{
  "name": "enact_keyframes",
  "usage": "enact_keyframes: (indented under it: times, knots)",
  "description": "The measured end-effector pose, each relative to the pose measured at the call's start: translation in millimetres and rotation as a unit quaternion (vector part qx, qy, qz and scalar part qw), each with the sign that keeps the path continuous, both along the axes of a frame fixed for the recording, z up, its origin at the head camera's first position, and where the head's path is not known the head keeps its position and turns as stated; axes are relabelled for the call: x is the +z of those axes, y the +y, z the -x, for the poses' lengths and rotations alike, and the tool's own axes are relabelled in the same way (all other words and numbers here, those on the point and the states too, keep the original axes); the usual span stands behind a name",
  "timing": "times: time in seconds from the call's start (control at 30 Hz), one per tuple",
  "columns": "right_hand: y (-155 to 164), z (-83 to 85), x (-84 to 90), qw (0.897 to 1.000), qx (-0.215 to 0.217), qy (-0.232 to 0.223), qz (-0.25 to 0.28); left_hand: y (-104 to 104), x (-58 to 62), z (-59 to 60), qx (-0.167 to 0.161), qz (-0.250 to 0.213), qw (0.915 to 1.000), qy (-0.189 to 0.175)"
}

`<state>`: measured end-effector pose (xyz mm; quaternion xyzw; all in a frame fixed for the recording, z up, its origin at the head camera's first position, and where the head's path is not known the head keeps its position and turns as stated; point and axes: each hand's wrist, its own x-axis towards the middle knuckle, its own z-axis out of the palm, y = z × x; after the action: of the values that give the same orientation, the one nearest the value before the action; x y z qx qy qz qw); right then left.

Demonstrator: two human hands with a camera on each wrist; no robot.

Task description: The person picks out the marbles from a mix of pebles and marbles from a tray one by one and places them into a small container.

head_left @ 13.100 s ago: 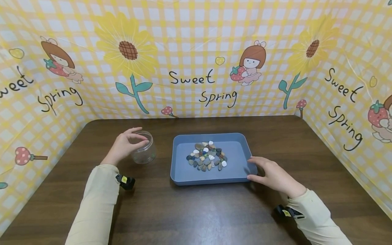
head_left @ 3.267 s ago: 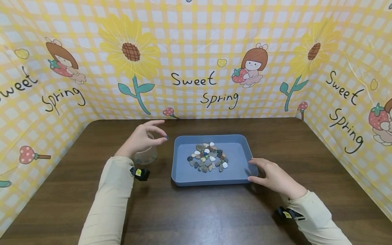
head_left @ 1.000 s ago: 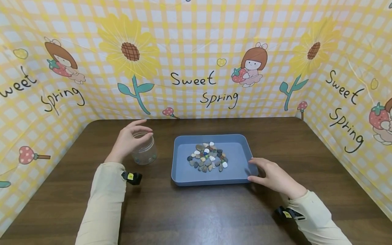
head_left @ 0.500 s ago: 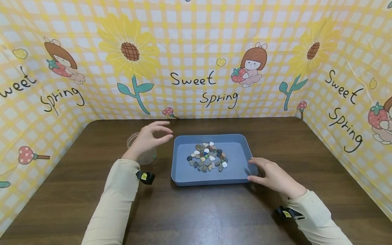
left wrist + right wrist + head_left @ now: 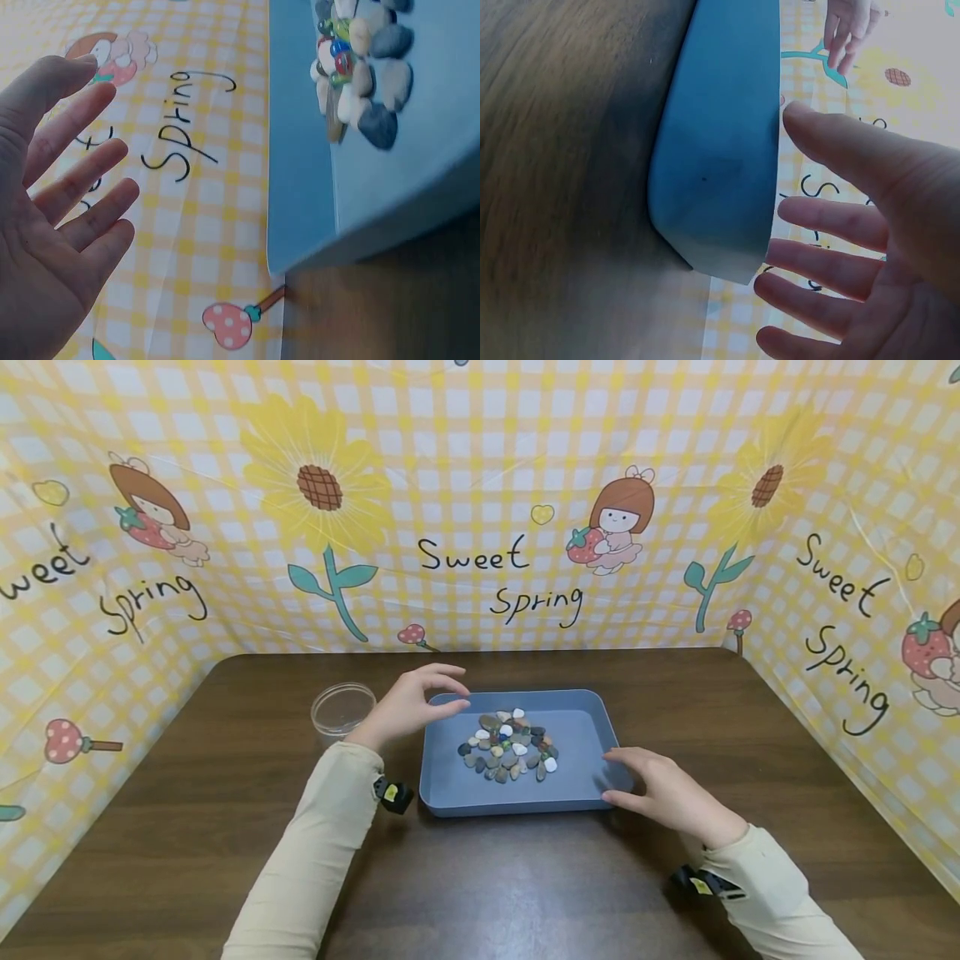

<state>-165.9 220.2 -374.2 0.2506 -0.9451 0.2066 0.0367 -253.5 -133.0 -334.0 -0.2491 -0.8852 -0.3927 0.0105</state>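
L hand (image 5: 407, 706) hovering @ tray's (image 5: 588, 777) 10 o'clock, R hand (image 5: 667, 789) @ 4, both gaping empty; beads (image 5: 343, 63) remaining w/ pebbles (image 5: 521, 749), jar (image 5: 341, 712) amt unclear.

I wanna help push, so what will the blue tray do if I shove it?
The blue tray will probably slide rather than tip, because it sits wide and low on the table. It looks stiff, not floppy, since no part of it sags. The loose pebbles inside might skid about if you shove hard.
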Motion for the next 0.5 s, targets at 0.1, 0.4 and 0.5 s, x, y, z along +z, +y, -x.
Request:
enact_keyframes:
  times: [0.1,0.4,0.5]
  knots:
    - [-2.0,0.6,-0.2,1.0,0.007,0.006,0.001,6.3,1.0,0.7,-0.008,0.001,1.0,0.001]
    - [-5.0,2.3,-1.7,1.0,0.002,0.002,-0.001,23.6,0.2,4.7,-0.033,-0.005,0.9995,-0.002]
    - [-5.2,2.4,-2.9,1.0,0.0,-0.002,0.0,28.9,-2.8,8.4,-0.042,-0.013,0.999,-0.005]
